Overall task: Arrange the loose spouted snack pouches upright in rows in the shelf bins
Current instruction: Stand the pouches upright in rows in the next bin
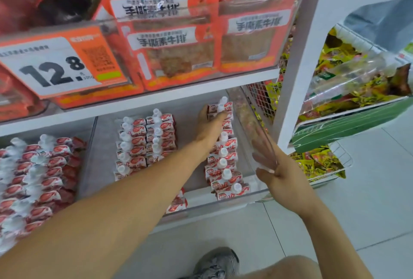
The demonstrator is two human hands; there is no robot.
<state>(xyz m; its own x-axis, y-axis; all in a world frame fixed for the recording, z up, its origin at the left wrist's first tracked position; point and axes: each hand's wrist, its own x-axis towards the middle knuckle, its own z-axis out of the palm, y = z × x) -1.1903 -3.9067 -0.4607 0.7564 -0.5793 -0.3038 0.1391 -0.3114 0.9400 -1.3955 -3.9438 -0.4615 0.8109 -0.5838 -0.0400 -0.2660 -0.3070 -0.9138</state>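
Red-and-white spouted pouches with white caps stand in a clear shelf bin (223, 206). Two short rows (145, 142) fill its middle and a long row (225, 167) runs along its right side. My left hand (211, 126) reaches deep into the bin and grips pouches (220, 107) at the far end of the right row. My right hand (274, 167) holds the bin's clear right wall (263, 140), with the fingers inside it. A few pouches (177, 205) lie at the bin's front. The bin to the left (35, 178) is packed with the same pouches.
An upper shelf (156, 97) with orange snack packs and a 12.8 price tag (55, 66) overhangs the bin. A white shelf post (299, 59) stands to the right, with wire baskets of yellow snacks (321, 162) beyond. My shoe (216, 263) is on the tiled floor.
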